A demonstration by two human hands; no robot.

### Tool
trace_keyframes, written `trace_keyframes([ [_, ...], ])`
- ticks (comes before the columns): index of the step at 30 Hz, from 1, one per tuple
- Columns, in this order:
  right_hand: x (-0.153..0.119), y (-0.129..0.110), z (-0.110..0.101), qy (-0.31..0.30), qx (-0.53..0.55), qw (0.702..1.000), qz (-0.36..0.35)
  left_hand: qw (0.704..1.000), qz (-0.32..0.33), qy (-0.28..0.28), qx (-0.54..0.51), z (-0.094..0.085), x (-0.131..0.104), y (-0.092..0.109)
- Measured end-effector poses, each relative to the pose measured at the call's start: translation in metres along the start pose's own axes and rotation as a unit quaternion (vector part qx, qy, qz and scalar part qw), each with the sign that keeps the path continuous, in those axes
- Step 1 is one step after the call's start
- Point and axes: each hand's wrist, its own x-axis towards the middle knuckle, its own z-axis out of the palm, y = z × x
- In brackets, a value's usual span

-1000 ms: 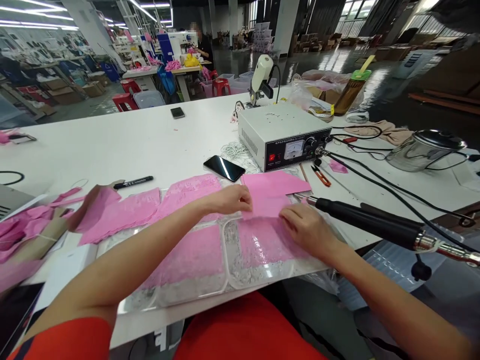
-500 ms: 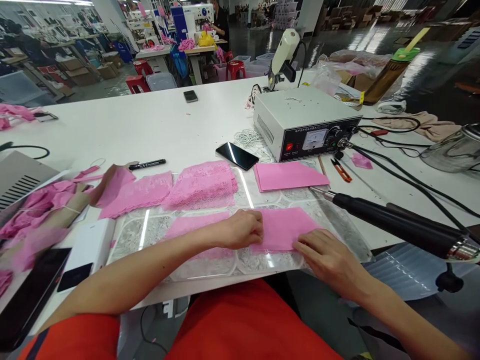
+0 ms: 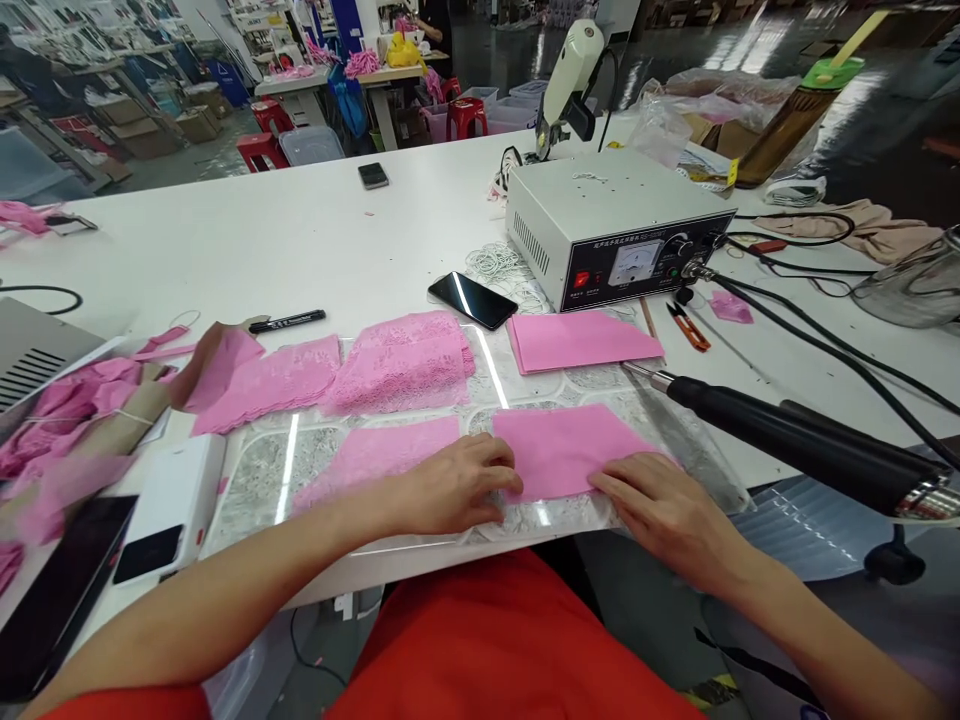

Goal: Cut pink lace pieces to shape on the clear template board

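A plain pink fabric piece point(image 3: 566, 450) lies flat on the clear-covered patterned mat point(image 3: 259, 470). My left hand point(image 3: 465, 485) rests at its left edge, fingers apart and bent, the fingertips by the cloth. My right hand point(image 3: 664, 500) lies over its lower right corner with fingers stretched out on the cloth. Partly beneath my left forearm is a pink lace piece point(image 3: 397, 445). Behind these sit a folded stack of plain pink pieces point(image 3: 577, 342) and a pile of pink lace pieces point(image 3: 405, 365). A black-handled pen-like tool point(image 3: 780, 430) with a metal tip points in from the right.
A grey control box point(image 3: 615, 225) with cables stands behind the stack. Near it are a black phone point(image 3: 472, 300) and orange thread snips point(image 3: 688, 327). To the left lie a marker point(image 3: 287, 321), a white power bank point(image 3: 172, 510) and pink scraps point(image 3: 75, 415).
My left hand has opened from a closed pinch at the plain piece's left edge and shifted slightly left and down. The right hand stays at the lower right corner.
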Motion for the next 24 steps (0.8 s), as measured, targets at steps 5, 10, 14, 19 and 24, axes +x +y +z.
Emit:
trace_keyframes([
  [5,0.000,0.000,0.000,0.002,0.005,1.000,0.003,0.998,0.036,0.038,0.043,0.013,0.002,-0.005],
  [10,-0.003,0.001,0.003,0.008,0.018,1.000,0.011,0.997,0.025,0.077,0.018,0.019,0.002,-0.005],
  [14,-0.006,0.003,0.005,0.009,0.020,1.000,0.013,0.993,-0.027,0.095,-0.057,0.018,0.002,-0.001],
  [19,0.001,-0.001,-0.005,-0.011,0.021,0.999,0.031,0.980,-0.082,0.126,-0.126,0.015,0.004,0.000],
  [24,0.031,-0.020,-0.001,-0.017,0.040,0.998,0.054,0.967,-0.112,0.159,-0.165,0.016,0.008,0.002],
])
